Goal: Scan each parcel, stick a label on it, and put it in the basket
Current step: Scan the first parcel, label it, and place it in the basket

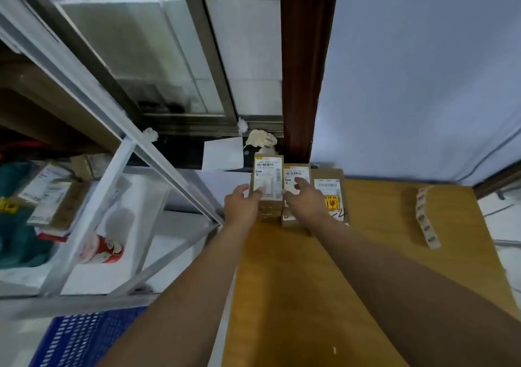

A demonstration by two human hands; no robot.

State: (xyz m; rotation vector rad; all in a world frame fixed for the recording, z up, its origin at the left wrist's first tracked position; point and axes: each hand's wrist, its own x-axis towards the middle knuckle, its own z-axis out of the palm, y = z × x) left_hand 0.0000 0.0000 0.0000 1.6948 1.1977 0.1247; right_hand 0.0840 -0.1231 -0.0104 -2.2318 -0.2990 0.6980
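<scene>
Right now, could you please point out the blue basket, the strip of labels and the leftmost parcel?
blue basket (84,338): head view, its slotted blue surface.
strip of labels (423,218): head view, middle of the strip.
leftmost parcel (267,175): head view, its white shipping label.

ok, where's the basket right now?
Head view, bottom left corner: the blue basket sits below the white rack, just left of the wooden table's near edge.
</scene>
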